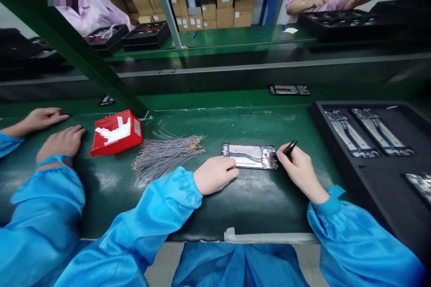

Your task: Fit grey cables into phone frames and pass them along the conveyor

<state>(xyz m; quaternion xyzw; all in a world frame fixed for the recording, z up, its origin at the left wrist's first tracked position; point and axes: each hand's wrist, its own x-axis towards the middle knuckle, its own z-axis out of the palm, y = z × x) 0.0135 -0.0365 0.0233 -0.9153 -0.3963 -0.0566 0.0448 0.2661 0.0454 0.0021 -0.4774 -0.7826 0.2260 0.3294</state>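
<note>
On the left, a co-worker's hand (pixel 60 143) rests on the bench (pixel 202 219), with another hand (pixel 43 119) beyond it. Next comes the red bin (pixel 137 131) of white strips (pixel 114 132), then the wires (pixel 168 154), a loose bundle ending just behind our left hand (pixel 215 175). That hand has its fingers curled in at the phone's near left corner, overlapping it; we cannot tell whether they pinch anything, though a thin line like a single wire runs rightward from beside them.

The phone (pixel 249 156) lies flat between our two hands, its long axis running left to right, so each hand meets one end. The left is the nearer, covering a corner; our right hand (pixel 299 170) is at the right end, touching or just beside it, we cannot tell which. Its fingers are closed round the tweezers (pixel 290 147), whose tips stand slightly apart and point away from the phone.

Bench surface shows beyond and in front of the phone; to the right, the tray (pixel 377 188) wall limits our right arm.
</note>
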